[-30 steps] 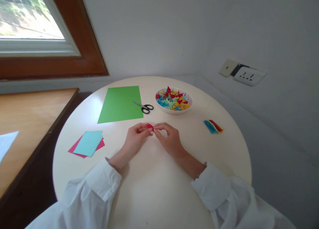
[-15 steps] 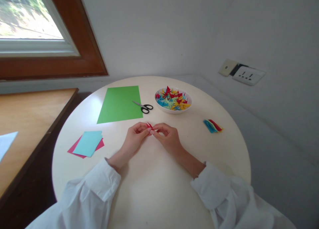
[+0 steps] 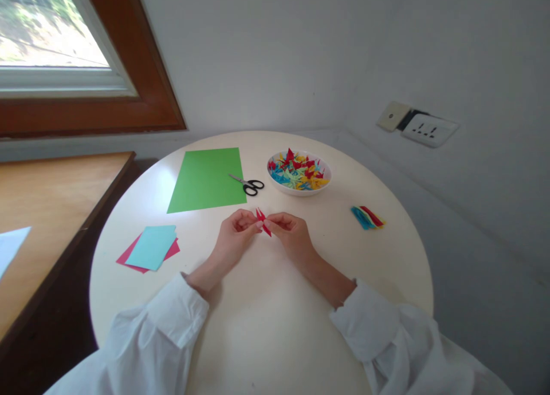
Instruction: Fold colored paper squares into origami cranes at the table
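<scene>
Between my two hands is a small folded red paper (image 3: 267, 230), narrow, with two thin points at its far end and one toward me. My left hand (image 3: 238, 230) pinches its left side between thumb and fingers. On the right side, my right hand (image 3: 289, 230) grips it the same way. Fingertips cover part of the folds. Just beyond my hands, scissors (image 3: 250, 186) with black handles lie partly on a green paper sheet (image 3: 206, 180). A white bowl (image 3: 296, 193) behind them holds many colourful folded paper cranes (image 3: 298, 171).
Light blue paper (image 3: 152, 247) lies over pink paper (image 3: 132, 250) at the left of the round white table (image 3: 275, 326). At the right rests a bundle of folded coloured paper pieces (image 3: 367, 217). A wooden table (image 3: 64, 183) stands further left; a wall socket (image 3: 429, 130) is at right.
The red paper has turned in my fingers, and more of it shows now, with its near point visible. My hands have shifted only slightly; everything else lies as before.
</scene>
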Motion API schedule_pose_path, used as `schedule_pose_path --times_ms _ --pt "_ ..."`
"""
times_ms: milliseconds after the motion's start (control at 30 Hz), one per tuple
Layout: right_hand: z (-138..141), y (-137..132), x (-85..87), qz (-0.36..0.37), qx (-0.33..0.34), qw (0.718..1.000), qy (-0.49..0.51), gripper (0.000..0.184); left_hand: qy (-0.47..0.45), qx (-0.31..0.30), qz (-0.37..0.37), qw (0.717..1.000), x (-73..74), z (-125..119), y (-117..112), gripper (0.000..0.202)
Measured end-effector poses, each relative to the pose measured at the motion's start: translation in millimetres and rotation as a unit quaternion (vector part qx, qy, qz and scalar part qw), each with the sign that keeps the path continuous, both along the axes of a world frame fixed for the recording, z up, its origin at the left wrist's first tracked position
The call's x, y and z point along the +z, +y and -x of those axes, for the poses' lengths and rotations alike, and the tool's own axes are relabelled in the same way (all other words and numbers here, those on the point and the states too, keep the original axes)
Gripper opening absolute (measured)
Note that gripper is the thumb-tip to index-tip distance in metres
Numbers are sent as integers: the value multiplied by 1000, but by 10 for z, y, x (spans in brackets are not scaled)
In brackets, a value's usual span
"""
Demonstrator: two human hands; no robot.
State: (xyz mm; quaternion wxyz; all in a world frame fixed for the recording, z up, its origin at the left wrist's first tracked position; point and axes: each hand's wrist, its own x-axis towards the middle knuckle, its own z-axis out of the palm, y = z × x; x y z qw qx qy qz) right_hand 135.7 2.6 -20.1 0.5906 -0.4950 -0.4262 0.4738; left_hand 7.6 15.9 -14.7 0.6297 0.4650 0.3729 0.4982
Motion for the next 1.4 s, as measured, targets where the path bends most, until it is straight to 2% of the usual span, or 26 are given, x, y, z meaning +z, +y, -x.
schedule_pose_path --times_ms 167,533,1100,1400 --pt "-7 12 -22 -8 7 1000 23 11 44 18 14 999 28 -10 -9 23" --pt "7 5 -11 -13 3 1000 16 12 63 28 11 998 41 -6 -21 20" --pt "-1 17 -48 43 45 989 132 15 12 31 60 998 100 -12 -43 18" --pt "3 6 -13 46 44 987 148 16 -20 18 67 997 82 -7 -35 25"
